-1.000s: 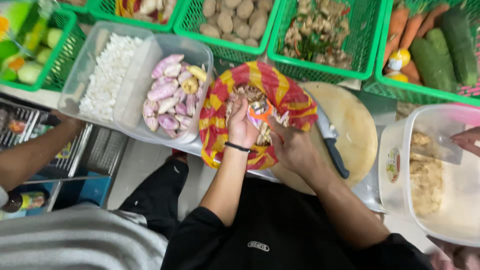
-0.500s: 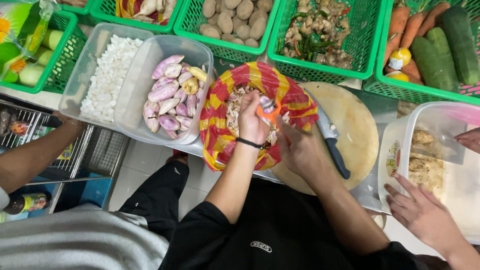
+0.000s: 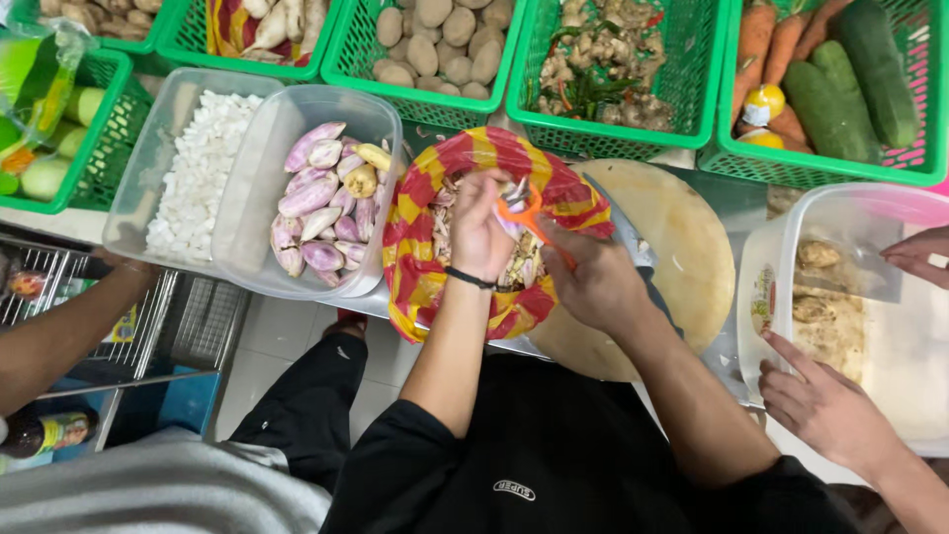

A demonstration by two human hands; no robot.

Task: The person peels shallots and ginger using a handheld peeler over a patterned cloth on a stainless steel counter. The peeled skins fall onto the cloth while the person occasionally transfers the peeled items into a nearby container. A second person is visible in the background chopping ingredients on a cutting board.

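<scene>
Over the red-and-yellow striped bag [image 3: 420,213], the left hand [image 3: 481,232] is curled tight around a small pale piece, mostly hidden by its fingers [image 3: 491,188]. The right hand [image 3: 591,282] grips an orange peeler [image 3: 524,213] against that piece; its handle vanishes inside the fist.

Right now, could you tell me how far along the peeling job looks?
Done: a clear tub holds peeled purple shallots, and peelings fill the red-and-yellow bag. In hand: the left hand holds a small piece over the bag while the right hand works an orange peeler. What remains unpeeled cannot be seen.
</scene>
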